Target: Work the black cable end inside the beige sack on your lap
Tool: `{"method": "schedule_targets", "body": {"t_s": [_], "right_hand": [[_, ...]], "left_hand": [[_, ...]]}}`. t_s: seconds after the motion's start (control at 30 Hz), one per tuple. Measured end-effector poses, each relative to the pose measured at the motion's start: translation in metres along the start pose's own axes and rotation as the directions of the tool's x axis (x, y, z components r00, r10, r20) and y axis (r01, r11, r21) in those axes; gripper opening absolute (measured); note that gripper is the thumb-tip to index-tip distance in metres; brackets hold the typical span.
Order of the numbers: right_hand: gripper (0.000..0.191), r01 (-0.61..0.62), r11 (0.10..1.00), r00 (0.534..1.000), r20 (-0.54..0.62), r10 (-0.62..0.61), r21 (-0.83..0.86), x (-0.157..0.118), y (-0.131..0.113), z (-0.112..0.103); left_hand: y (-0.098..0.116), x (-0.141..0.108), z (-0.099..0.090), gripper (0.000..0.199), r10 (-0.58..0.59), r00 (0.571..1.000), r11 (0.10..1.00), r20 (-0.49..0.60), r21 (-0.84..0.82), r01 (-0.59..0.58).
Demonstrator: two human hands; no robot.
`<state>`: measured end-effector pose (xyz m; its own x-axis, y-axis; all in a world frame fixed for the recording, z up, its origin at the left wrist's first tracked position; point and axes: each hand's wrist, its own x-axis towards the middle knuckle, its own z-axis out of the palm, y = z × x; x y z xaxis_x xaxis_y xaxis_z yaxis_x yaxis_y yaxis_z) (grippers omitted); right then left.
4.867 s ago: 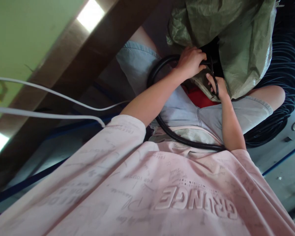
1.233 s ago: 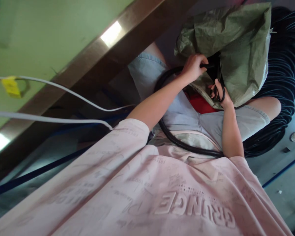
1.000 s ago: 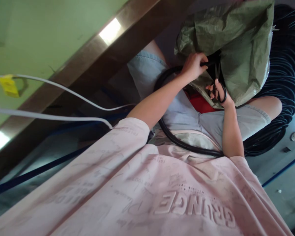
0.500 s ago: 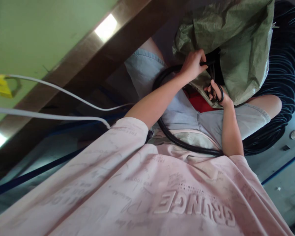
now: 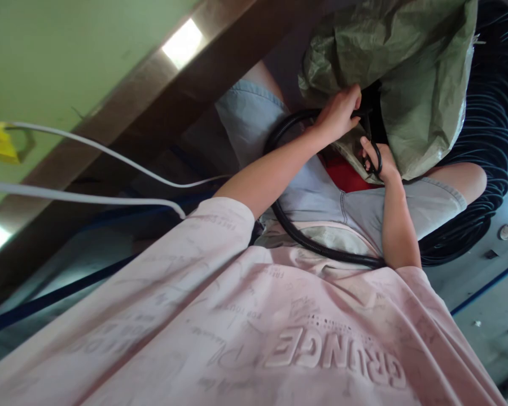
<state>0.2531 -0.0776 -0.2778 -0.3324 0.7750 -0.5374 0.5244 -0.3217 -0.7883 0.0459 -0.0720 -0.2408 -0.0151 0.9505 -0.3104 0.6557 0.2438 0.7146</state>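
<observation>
My left hand (image 5: 341,113) is closed on a black corrugated tube (image 5: 294,230) near its end. From there the tube bends in a loop past my thigh and runs across my waist under my right forearm. Black-handled scissors (image 5: 378,160) sit in my right hand (image 5: 383,159), with my fingers in the handle loops. Their dark blades point up to the tube just beyond my left fingertips; whether they touch it is hard to see. Both hands work over the mouth of a green woven sack (image 5: 425,113), whose inside is dark.
A big coil of black tubing (image 5: 491,129) lies right of the sack. Something red (image 5: 349,173) shows between my legs. At left, a green tabletop (image 5: 68,62) has a metal edge, a yellow tag (image 5: 0,142) and white cables (image 5: 110,195). A blue line (image 5: 486,286) crosses the floor.
My left hand has shifted slightly to the right with the tube. The scissors handles look closer together than before.
</observation>
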Motion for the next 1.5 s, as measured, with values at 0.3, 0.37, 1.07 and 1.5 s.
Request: {"method": "schedule_targets", "body": {"t_s": [0.3, 0.37, 1.07, 1.5], "right_hand": [[0.047, 0.035, 0.993, 0.999, -0.036, -0.039, -0.113, -0.002, -0.003, 0.000], [0.048, 0.046, 0.991, 0.998, -0.042, -0.052, -0.128, -0.002, -0.001, 0.000], [0.066, 0.037, 0.989, 0.999, 0.004, -0.037, -0.140, 0.001, 0.012, 0.000], [0.062, 0.002, 0.982, 1.000, -0.020, -0.006, -0.188, 0.001, 0.010, 0.002]], "left_hand": [[0.005, -0.011, -0.010, 0.070, -0.014, 0.999, 0.995, 0.029, 0.097, 0.011], [0.003, -0.012, -0.014, 0.064, -0.009, 1.000, 0.994, 0.005, 0.106, 0.009], [-0.010, 0.000, -0.008, 0.025, -0.048, 0.999, 0.992, -0.002, 0.114, 0.048], [-0.003, -0.004, -0.013, 0.036, 0.091, 0.996, 0.974, 0.003, 0.210, -0.089]]}}
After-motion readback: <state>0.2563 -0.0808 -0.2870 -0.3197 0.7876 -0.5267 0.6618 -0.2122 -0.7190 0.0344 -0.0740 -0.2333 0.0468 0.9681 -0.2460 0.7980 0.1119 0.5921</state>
